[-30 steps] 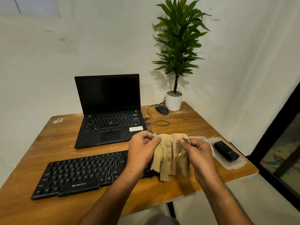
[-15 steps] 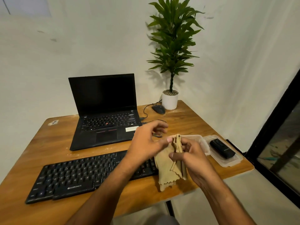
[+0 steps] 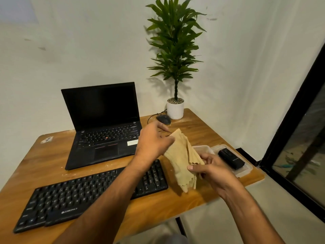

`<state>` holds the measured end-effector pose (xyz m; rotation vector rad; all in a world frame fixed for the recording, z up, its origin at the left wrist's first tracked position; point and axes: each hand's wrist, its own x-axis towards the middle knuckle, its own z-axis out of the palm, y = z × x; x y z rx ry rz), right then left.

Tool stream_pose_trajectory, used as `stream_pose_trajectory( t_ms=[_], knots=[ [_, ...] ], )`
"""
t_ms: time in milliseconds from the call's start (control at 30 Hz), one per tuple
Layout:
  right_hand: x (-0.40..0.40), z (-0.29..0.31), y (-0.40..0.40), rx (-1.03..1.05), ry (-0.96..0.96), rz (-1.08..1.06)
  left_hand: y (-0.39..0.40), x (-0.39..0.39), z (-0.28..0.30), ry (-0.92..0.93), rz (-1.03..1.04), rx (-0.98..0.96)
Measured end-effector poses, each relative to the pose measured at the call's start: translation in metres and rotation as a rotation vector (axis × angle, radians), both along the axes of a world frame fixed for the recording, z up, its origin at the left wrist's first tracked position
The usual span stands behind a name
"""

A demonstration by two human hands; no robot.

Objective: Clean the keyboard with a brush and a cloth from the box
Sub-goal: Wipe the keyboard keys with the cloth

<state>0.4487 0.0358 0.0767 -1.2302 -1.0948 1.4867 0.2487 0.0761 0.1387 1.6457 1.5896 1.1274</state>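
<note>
A tan cloth [image 3: 181,157] hangs folded between both hands, above the right end of the black keyboard [image 3: 84,192]. My left hand [image 3: 153,140] grips its upper part and my right hand [image 3: 211,168] pinches its lower edge. Behind the cloth sits a clear plastic box [image 3: 202,148], partly hidden. Its lid [image 3: 244,171] lies to the right with a black brush-like object [image 3: 231,159] on it. The keyboard lies along the wooden table's [image 3: 52,159] front, with my left forearm crossing over it.
An open black laptop [image 3: 103,124] stands behind the keyboard. A black mouse [image 3: 163,119] with its cable and a potted plant [image 3: 175,110] occupy the back right corner. The table's right edge runs close to the lid; a dark door frame [image 3: 295,120] stands at the right.
The cloth went from spread between both hands to folded. My left hand rose up and back with its top, and my right hand dropped to the lower edge.
</note>
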Motion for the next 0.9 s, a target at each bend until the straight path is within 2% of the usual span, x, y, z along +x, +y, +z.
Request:
stream_pose_trajectory(
  t_ms=[100, 167, 233, 367, 433, 533, 633, 900],
  knots=[
    [0.016, -0.004, 0.008, -0.032, 0.161, -0.204, 0.005, 0.000, -0.008, -0.020, 0.043, -0.026],
    [0.025, -0.004, 0.014, -0.013, 0.143, -0.336, 0.007, 0.002, -0.017, -0.053, 0.019, -0.068],
    [0.031, -0.002, 0.019, 0.048, 0.051, -0.377, 0.009, 0.005, -0.025, -0.067, -0.022, -0.098],
    [0.046, 0.005, 0.027, 0.167, -0.138, -0.186, 0.015, 0.009, -0.035, 0.009, -0.076, -0.084],
    [0.051, 0.006, 0.034, 0.202, -0.347, -0.157, 0.018, 0.012, -0.038, 0.102, -0.088, -0.064],
    [0.055, 0.010, 0.044, 0.306, -0.698, -0.235, 0.024, 0.021, -0.044, 0.266, -0.096, -0.044],
    [0.061, 0.014, 0.058, 0.376, -0.907, -0.223, 0.027, 0.033, -0.053, 0.422, -0.058, -0.031],
    [0.061, 0.008, 0.089, 0.227, -0.975, -0.150, 0.052, 0.054, -0.066, 0.485, -0.039, -0.125]
  ],
)
